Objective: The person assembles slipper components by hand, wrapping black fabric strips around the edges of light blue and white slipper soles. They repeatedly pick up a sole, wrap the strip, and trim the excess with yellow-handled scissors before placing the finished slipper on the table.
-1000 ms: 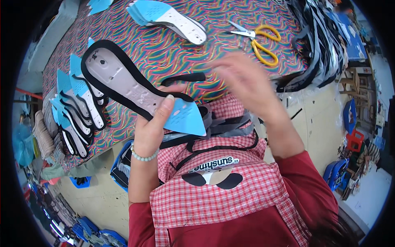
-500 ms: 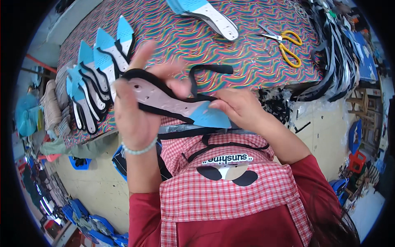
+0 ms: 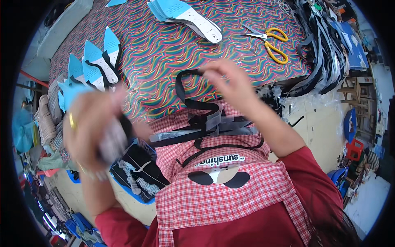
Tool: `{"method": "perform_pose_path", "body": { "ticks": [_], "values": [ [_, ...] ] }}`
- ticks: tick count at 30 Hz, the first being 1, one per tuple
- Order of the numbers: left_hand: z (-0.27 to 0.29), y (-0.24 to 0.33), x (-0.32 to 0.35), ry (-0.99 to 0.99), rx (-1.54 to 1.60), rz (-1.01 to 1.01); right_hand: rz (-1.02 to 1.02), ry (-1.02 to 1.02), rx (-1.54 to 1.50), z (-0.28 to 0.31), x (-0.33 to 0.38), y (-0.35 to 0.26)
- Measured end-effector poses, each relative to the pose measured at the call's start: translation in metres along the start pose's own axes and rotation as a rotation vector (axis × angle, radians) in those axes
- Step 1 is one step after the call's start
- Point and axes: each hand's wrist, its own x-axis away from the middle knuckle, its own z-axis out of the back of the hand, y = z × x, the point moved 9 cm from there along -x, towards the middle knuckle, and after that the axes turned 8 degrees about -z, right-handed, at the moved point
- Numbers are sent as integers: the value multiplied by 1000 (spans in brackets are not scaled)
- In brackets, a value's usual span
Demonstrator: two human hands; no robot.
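Note:
At the left, my left hand (image 3: 88, 127) is closed round a shoe insole (image 3: 113, 144); both are smeared by motion, and much of the insole is hidden. Past that hand, several blue-and-white insoles with black edging (image 3: 94, 59) lie overlapping at the table's left. Over the near edge of the table, my right hand (image 3: 232, 84) pinches one end of a black strip (image 3: 180, 88). From its fingers the strip loops down to my lap, where more black and grey strips (image 3: 210, 125) lie across the red checked apron.
Yellow-handled scissors (image 3: 267, 37) lie on the patterned tabletop (image 3: 152, 61), right of a stack of insoles (image 3: 191, 22). Long black and grey strips (image 3: 329, 66) hang over the table's right side. Below my left arm stands a blue crate (image 3: 142, 200) with black pieces.
My left hand has carried the insole left, away from my right hand. My right hand has let go of the insole's blue end, moved slightly up and left, and taken hold of the black strip.

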Motion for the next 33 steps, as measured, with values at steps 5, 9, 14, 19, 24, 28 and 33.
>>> {"method": "perform_pose_path", "body": {
  "ticks": [5, 9, 14, 19, 24, 28, 33],
  "values": [
    [-34, -157, 145, -767, -696, 547, 316, 78, 415, 8, -18, 13],
    [-114, -81, 59, -409, -189, 339, -178, -76, -95, -3, -5, 38],
    [-196, -89, -20, -2, 138, 392, -299, -474, -754, 5, 15, -15],
    [-251, -103, -54, -104, -310, 230, -61, -329, -414, 42, 26, -21],
    [-194, -108, -11, -149, -67, 149, 86, -62, -111, 76, 26, 0],
    [-171, -98, 20, -123, -9, 286, 443, 189, 107, 50, -20, -25],
    [-140, -128, 44, 250, 117, 422, 334, 24, 19, -42, -81, 7]
  ]
}}
